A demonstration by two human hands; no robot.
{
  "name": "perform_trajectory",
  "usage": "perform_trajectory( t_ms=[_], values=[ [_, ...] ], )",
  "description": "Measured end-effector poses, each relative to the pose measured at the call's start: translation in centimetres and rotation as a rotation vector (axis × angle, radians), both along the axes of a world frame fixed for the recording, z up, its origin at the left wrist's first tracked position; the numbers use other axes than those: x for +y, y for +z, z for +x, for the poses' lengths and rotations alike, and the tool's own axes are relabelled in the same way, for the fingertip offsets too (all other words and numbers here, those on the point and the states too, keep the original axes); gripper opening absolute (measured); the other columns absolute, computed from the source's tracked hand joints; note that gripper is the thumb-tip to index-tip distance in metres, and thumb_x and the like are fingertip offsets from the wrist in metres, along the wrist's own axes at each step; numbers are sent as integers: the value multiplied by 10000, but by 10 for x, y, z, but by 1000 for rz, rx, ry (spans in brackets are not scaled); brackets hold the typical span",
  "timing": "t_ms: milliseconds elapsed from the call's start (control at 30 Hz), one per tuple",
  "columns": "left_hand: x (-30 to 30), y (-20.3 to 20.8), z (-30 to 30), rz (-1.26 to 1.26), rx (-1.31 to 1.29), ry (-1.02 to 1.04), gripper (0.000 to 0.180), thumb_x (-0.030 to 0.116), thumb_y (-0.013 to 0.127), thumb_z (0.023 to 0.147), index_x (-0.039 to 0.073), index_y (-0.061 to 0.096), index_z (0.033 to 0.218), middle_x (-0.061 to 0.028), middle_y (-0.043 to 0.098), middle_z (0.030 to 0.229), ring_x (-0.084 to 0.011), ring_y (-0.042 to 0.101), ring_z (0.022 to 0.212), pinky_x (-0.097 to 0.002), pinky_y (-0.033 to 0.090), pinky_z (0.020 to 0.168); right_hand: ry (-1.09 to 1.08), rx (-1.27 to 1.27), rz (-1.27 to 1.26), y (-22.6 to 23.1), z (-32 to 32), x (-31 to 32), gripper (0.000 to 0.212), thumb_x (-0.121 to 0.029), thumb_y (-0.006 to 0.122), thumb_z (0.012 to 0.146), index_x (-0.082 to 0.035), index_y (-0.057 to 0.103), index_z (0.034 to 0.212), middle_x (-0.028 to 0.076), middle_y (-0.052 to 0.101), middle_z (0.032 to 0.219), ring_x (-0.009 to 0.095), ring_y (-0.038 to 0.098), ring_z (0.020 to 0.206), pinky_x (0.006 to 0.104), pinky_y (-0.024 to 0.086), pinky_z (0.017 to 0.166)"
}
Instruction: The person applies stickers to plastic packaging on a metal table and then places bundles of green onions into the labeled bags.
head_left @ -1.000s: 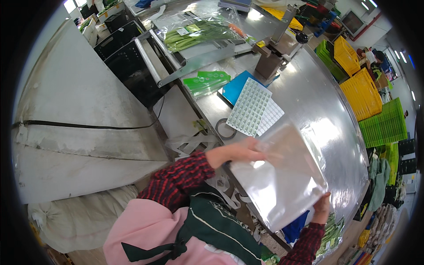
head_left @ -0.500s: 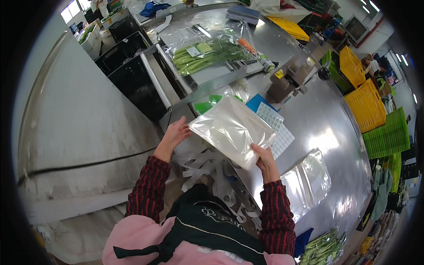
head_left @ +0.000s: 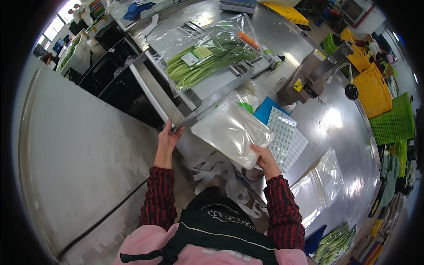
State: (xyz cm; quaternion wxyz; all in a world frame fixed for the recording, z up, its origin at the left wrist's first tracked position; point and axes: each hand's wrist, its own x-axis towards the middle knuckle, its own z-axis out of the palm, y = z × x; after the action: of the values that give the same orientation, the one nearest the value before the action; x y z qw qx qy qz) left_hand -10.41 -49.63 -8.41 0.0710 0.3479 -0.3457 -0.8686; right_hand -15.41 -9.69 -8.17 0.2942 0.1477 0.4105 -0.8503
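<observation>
My right hand (head_left: pixel 267 160) grips one corner of a stack of clear plastic bags (head_left: pixel 234 132), thumb on top, holding it tilted over the table's near edge. My left hand (head_left: pixel 168 140) holds nothing. Its fingers are apart at the lower corner of a metal roller frame (head_left: pixel 148 95); whether they touch it I cannot tell. Beyond the bags, long green vegetables (head_left: pixel 207 64) and a carrot (head_left: pixel 248 40) lie in clear bags on the frame's metal bed. Beside the stack are a blue sheet (head_left: pixel 267 110) and a sheet of round labels (head_left: pixel 282 132).
A brown metal device with a black-knobbed lever (head_left: pixel 304 79) stands on the steel table (head_left: pixel 327 119). More clear bags (head_left: pixel 320 181) lie to the right, bagged green vegetables (head_left: pixel 335 240) at the near right. Loose white strips (head_left: pixel 218 172) hang below the edge. Black crates (head_left: pixel 128 92) stand at left.
My left hand has moved away from the bags' left corner to the roller frame's corner. My right hand still holds the stack. The whole view has shifted slightly.
</observation>
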Motion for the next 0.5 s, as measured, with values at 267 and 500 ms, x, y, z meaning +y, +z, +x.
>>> perform_trajectory(
  t_ms=[267,500],
  values=[
    [-1,54,0,-198,98,-129,361,328,626,949,-18,609,1051,-154,684,976,-275,710,863,-299,554,637,-11,11,40,-3,-9,-23,568,-33,713,809,-5,469,1322,134,595,1223,285,624,1063,435,535,909],
    [-3,46,-1,-187,-15,-115,300,330,610,960,32,606,989,-117,685,918,-256,705,844,-287,508,613,-5,144,36,-42,-39,-81,513,-46,721,818,16,514,1284,123,629,1174,255,634,1036,403,532,900]
  ],
)
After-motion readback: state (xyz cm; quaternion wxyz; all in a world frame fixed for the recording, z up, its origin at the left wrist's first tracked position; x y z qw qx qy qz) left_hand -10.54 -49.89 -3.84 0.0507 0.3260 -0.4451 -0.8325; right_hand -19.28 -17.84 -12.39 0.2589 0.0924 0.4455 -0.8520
